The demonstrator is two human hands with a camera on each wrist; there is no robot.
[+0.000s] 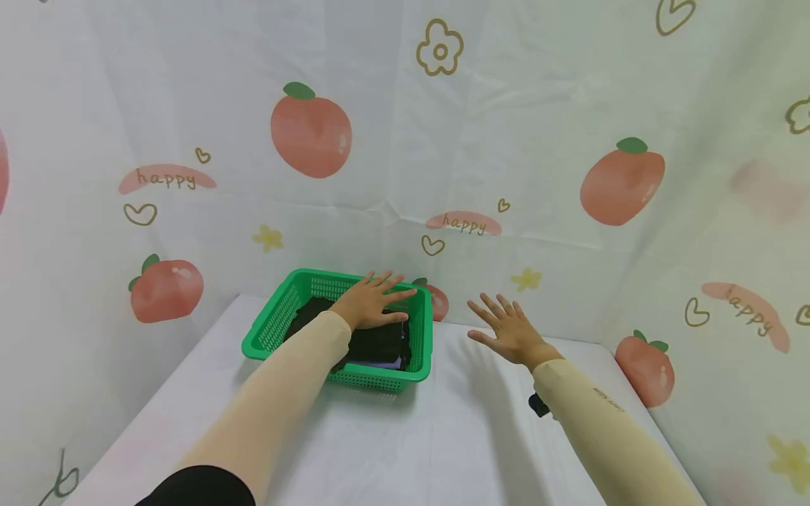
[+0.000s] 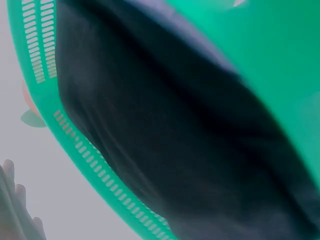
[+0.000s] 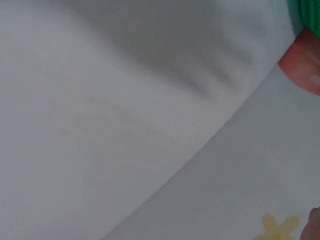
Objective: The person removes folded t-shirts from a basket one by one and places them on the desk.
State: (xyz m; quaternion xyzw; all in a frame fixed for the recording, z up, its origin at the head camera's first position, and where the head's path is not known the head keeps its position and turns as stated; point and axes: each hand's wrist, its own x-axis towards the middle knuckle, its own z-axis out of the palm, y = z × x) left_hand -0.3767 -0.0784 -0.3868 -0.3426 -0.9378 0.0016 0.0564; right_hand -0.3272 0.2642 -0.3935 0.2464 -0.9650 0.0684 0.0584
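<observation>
The left hand (image 1: 370, 306) is over black cloth (image 1: 376, 344) in the basket (image 1: 427, 344); right of it, the right hand (image 1: 511, 336) (both have spread fingers) is over the table (image 1: 443, 436).

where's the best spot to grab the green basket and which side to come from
Probably the rim of the green basket, at its left and right ends, coming in from both sides at once: the rim juts out as a lip to hook under, and the basket sits upright with dark cloth inside.
</observation>
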